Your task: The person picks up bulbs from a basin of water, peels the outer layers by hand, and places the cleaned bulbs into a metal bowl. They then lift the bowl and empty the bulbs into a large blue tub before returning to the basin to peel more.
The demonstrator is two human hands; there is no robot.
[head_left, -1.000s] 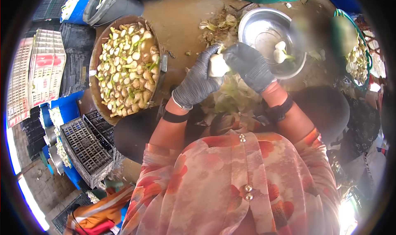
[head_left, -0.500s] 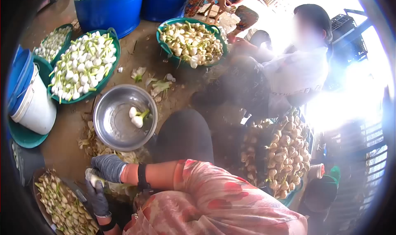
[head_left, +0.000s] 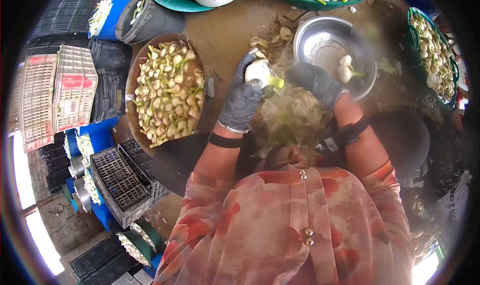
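Observation:
My left hand (head_left: 239,96), in a dark grey glove, is closed round a white garlic bulb (head_left: 257,72) with a short green stem pointing right. A loose strip of skin sticks up near its fingertips. My right hand (head_left: 320,83), gloved too, is apart from the bulb, beside the steel bowl (head_left: 370,85); motion blurs its fingers. Inside that bowl lie a few cleaned garlic bulbs (head_left: 345,70). Below and between my hands is a heap of papery garlic peelings (head_left: 290,112).
Left of my hands stands a wide tub (head_left: 131,97) of unpeeled garlic. Green basins (head_left: 320,5) of garlic are at the top and right. Stacked plastic crates (head_left: 75,87), a grey crate (head_left: 117,180) and a dark bucket (head_left: 150,20) stand at the left.
My view has swung left and down. My hands, earlier together at the bulb, are now apart: the right has moved away towards the bowl, while the left keeps the bulb.

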